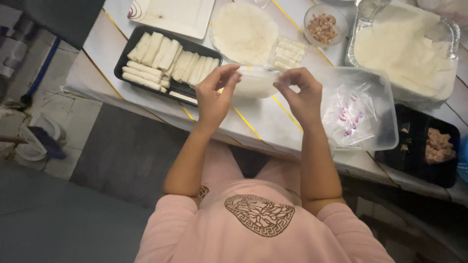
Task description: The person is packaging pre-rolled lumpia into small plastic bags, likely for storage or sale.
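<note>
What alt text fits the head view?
Seen from above, the left hand and right hand pinch a thin white wrapper over a white table. A black tray of pale rolls lies left, a clear plastic tub right.

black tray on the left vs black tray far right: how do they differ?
The left black tray holds many pale rolled wrappers laid side by side and filling most of it; the right black tray holds only a small heap of pinkish filling and is mostly bare. The left tray sits fully in view beyond the left hand; the right one is cut by the picture's edge, past the clear tub. Both are dark, shallow and rectangular.
</note>
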